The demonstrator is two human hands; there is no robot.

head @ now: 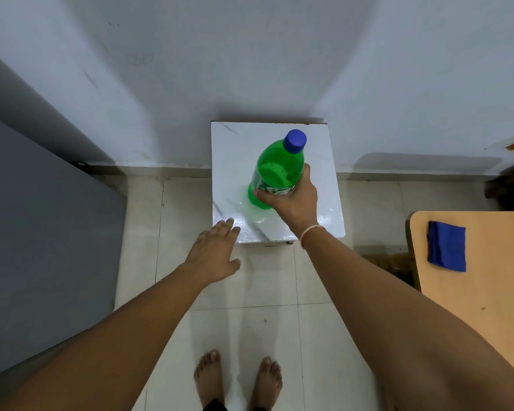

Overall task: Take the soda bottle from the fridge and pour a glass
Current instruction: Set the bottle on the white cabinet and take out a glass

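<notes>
Right grip (291, 200) wrapped round lower body of green soda bottle (275, 173), thumb on near-left side, fingers curled round right side. Bottle upright with blue cap (295, 140) on, base standing near middle of white marble-patterned bench (324, 161). Bench set against pale wall, on beige floor tiles (250, 292). Wooden table (472, 292) at right edge, carrying folded blue cloth (446, 246). Left grip (214, 253) spread flat, fingertips over bench's near-left corner. Both arms stretched forward.
</notes>
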